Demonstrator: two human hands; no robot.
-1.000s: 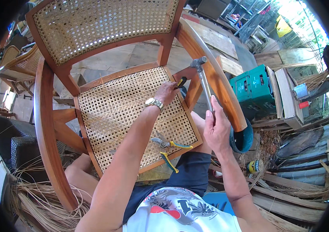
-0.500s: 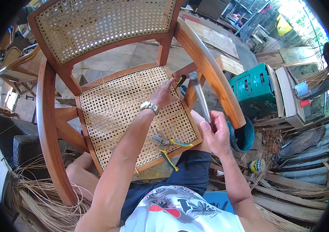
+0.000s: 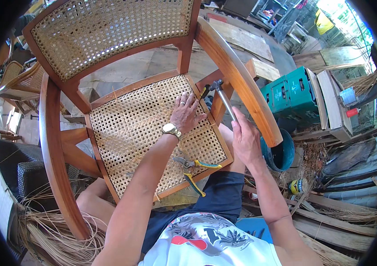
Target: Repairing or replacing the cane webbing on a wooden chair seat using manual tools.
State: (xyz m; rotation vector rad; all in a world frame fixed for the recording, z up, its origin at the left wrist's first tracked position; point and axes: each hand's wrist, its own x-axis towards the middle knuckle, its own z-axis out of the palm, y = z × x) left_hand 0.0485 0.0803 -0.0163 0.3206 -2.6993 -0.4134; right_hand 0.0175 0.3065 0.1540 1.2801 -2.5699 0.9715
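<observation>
My left hand (image 3: 186, 113) rests on the woven cane seat (image 3: 131, 128) of a wooden armchair (image 3: 52, 150), fingers spread near the seat's right edge. A black-and-yellow handled tool (image 3: 205, 91) stands just past its fingertips, its kind too small to make out. In my right hand (image 3: 247, 141) is a hammer (image 3: 225, 99), gripped by its metal shaft. The dark head is raised close to the right side of the seat, beside the armrest (image 3: 241, 80). Yellow-handled pruning shears (image 3: 189, 164) lie on the front part of the seat, handles spread.
To the right are a green crate (image 3: 288, 99), a blue-green bucket (image 3: 281, 155) and a yellow-black can (image 3: 295, 186). Loose cane strands (image 3: 55, 235) pile up at the lower left. Behind stands another cane chair (image 3: 18, 80).
My left hand has gone from edge-on to lying flat with fingers spread. The hammer has come down and leftward, its head now nearer the seat's right edge.
</observation>
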